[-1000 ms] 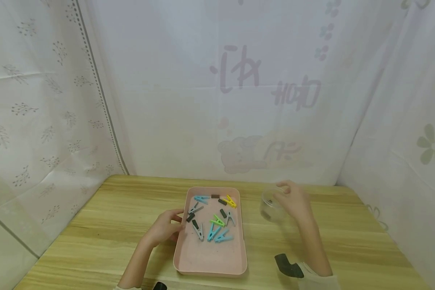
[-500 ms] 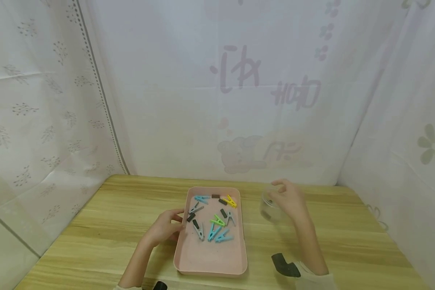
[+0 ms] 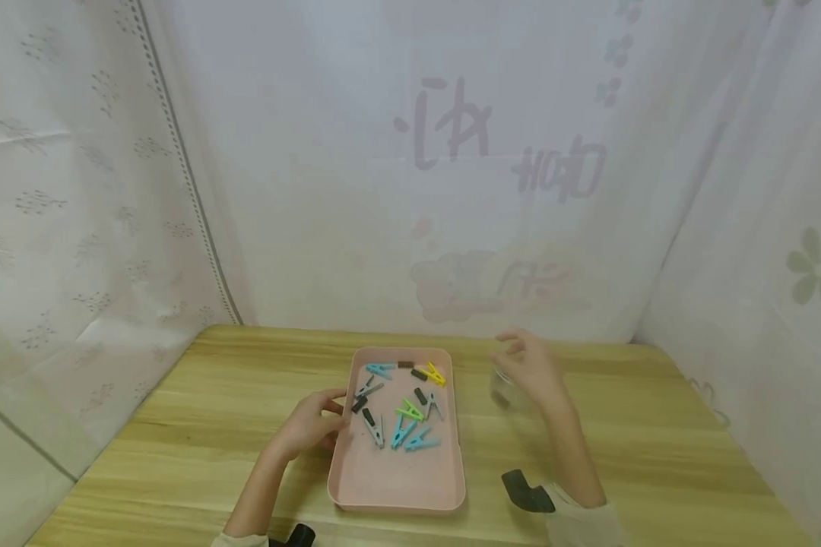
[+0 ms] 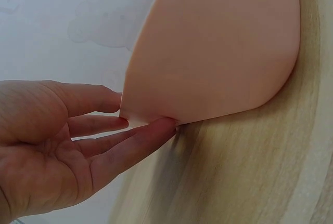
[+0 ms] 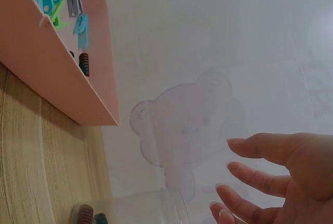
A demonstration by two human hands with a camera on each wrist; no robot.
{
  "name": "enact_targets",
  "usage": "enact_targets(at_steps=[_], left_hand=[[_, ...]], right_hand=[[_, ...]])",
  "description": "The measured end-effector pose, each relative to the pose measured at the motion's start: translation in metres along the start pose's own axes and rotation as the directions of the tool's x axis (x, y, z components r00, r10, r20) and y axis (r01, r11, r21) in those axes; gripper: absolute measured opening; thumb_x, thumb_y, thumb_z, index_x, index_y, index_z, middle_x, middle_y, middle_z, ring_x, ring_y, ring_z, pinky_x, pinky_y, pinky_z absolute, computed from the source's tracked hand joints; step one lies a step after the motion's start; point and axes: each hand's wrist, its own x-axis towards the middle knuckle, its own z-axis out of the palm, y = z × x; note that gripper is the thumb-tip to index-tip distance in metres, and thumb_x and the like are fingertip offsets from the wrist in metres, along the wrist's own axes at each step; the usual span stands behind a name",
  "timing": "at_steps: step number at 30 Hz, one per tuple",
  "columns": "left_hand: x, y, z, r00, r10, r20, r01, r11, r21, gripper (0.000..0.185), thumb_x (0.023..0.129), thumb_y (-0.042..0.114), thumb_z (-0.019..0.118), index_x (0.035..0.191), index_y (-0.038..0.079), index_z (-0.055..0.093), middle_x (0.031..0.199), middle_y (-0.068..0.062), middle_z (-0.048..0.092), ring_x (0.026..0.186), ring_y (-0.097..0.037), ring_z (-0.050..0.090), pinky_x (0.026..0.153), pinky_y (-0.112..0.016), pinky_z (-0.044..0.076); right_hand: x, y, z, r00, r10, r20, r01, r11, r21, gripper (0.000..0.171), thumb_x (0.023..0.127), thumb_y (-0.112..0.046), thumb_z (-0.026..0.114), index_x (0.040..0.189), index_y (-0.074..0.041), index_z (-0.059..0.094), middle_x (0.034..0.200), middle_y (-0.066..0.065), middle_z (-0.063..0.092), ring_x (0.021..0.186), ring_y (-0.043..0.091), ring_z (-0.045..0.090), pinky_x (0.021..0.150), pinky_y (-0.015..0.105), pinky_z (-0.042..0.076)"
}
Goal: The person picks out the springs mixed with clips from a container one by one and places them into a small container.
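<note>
My left hand (image 3: 309, 427) is at the left side of a pink tray (image 3: 397, 486). In the left wrist view, its nearly straight fingers (image 4: 132, 148) touch the tray's outer wall. Several clothes pegs lie in the tray, among them a yellow peg (image 3: 433, 374), a green peg (image 3: 409, 410) and a blue peg (image 3: 421, 441). My right hand (image 3: 534, 372) is raised over a clear plastic jar (image 3: 509, 396), partly covering it. Its fingers are spread and slightly bent, with nothing between them in the right wrist view. Inside the jar shows a ribbed brown piece (image 5: 83, 214).
Among the pegs are several short dark pieces and a ribbed brown piece (image 3: 406, 365) at the tray's far end. Everything stands on a wooden table (image 3: 198, 441). A pale printed curtain (image 3: 315, 190) hangs right behind the table's far edge.
My right hand has moved left, toward the tray, across the jar's top. My left hand keeps its place at the tray, and the head view has tilted slightly.
</note>
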Motion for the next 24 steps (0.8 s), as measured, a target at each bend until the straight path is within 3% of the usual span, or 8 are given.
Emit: enact_targets(at_steps=[7, 13, 18, 24], left_hand=[[0.001, 0.001, -0.004, 1.000, 0.001, -0.019, -0.001, 1.000, 0.009, 0.056, 0.097, -0.005, 0.063, 0.149, -0.016, 0.046, 0.121, -0.035, 0.063, 0.086, -0.030, 0.074, 0.068, -0.043, 0.066], [0.002, 0.001, -0.004, 1.000, 0.003, -0.007, -0.003, 1.000, 0.019, 0.056, 0.098, -0.005, 0.063, 0.149, -0.017, 0.044, 0.121, -0.036, 0.063, 0.086, -0.030, 0.074, 0.067, -0.042, 0.066], [0.002, 0.000, -0.004, 1.000, 0.009, 0.001, -0.009, 1.000, 0.018, 0.058, 0.098, -0.004, 0.063, 0.150, -0.018, 0.042, 0.123, -0.037, 0.062, 0.088, -0.033, 0.075, 0.067, -0.046, 0.066], [0.001, 0.000, -0.002, 1.000, 0.012, 0.015, -0.012, 1.000, 0.000, 0.058, 0.098, -0.004, 0.063, 0.150, -0.019, 0.041, 0.124, -0.038, 0.061, 0.090, -0.035, 0.075, 0.068, -0.046, 0.066]], right_hand=[[0.006, -0.008, 0.009, 1.000, -0.005, 0.002, 0.005, 1.000, 0.008, 0.043, 0.100, -0.017, 0.069, 0.138, 0.002, 0.060, 0.132, 0.034, 0.063, 0.113, 0.044, 0.068, 0.092, 0.055, 0.060], [0.008, -0.012, 0.016, 1.000, -0.014, 0.003, 0.014, 0.999, -0.032, 0.043, 0.103, -0.024, 0.068, 0.138, -0.002, 0.061, 0.132, 0.028, 0.066, 0.114, 0.042, 0.069, 0.095, 0.058, 0.057], [0.008, -0.013, 0.021, 1.000, -0.006, 0.019, 0.007, 0.999, -0.045, 0.043, 0.103, -0.030, 0.069, 0.139, -0.006, 0.063, 0.131, 0.025, 0.067, 0.113, 0.038, 0.070, 0.089, 0.052, 0.059], [0.010, -0.013, 0.027, 0.999, -0.012, 0.052, 0.013, 1.000, -0.005, 0.042, 0.103, -0.024, 0.069, 0.138, -0.003, 0.062, 0.130, 0.029, 0.065, 0.111, 0.039, 0.068, 0.082, 0.045, 0.061]])
